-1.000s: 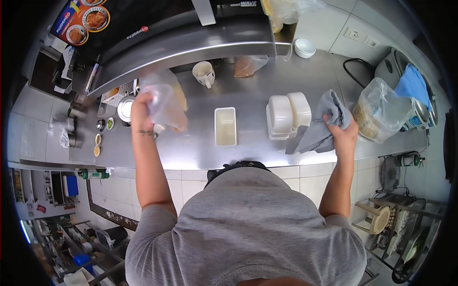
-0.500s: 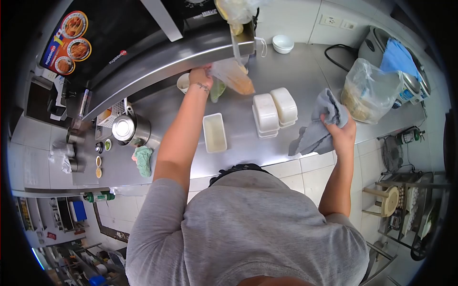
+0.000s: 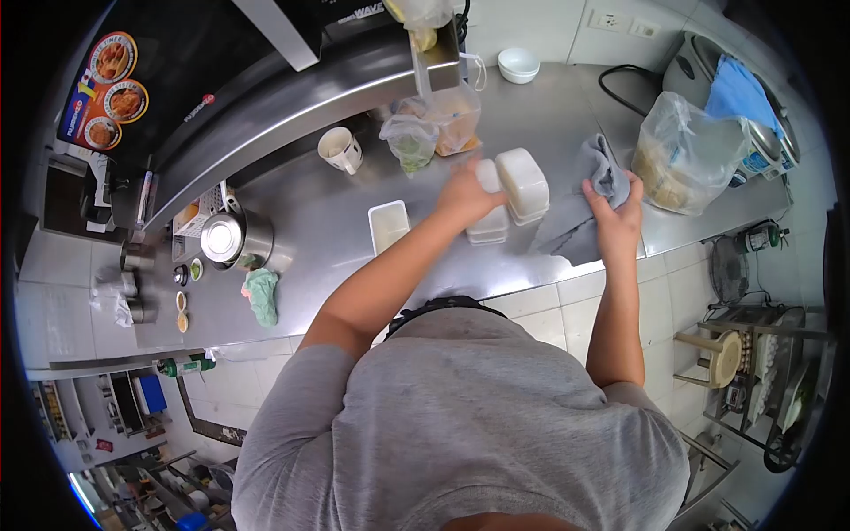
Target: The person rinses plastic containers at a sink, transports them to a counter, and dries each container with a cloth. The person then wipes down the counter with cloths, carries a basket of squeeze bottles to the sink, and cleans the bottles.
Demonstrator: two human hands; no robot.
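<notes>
My left hand (image 3: pixel 469 196) is over the left white plastic container stack (image 3: pixel 489 232), partly hiding it. Its fingers look spread and slightly blurred; I see no firm grip. A second white container stack (image 3: pixel 523 184) stands close on the right. My right hand (image 3: pixel 619 211) grips a grey cloth (image 3: pixel 577 232), which hangs down onto the steel counter. Left of the stacks sits an open white rectangular container (image 3: pixel 389 225), partly covered by my left forearm. Beyond my left hand are a plastic bag with something green (image 3: pixel 413 150) and a bag with orange-brown contents (image 3: pixel 455 119).
A white mug (image 3: pixel 340 150) stands under the steel shelf edge (image 3: pixel 301 115). To the right are a large plastic bag (image 3: pixel 683 159) and a rice cooker with a blue cloth (image 3: pixel 742 99). A lidded pot (image 3: pixel 239 237) and a green cloth (image 3: pixel 260 295) lie left. White bowls (image 3: pixel 519 65) sit at the back.
My left hand has left the bags by the mug and come right and nearer, over the left container stack. The bags now rest on the counter. My right hand keeps the grey cloth.
</notes>
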